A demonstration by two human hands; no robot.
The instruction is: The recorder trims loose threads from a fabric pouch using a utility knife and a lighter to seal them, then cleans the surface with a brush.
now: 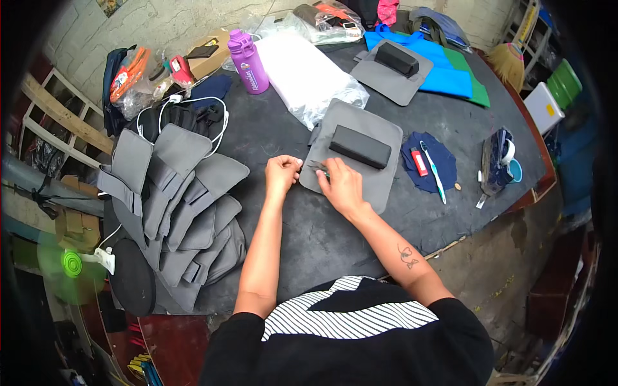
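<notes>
Reaching over a black table by a pale wall, fingers bent, grip unclear.

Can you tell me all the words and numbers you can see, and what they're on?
Purple bottle: pale lettering on its side, but I don't copy out printed words.
Orange item at the upper left: pale marks, too small to read.
Small red-and-white item beside the toothbrush: any print is too small to read.
Grey panel by the right hand: no writing that I can see.
</notes>
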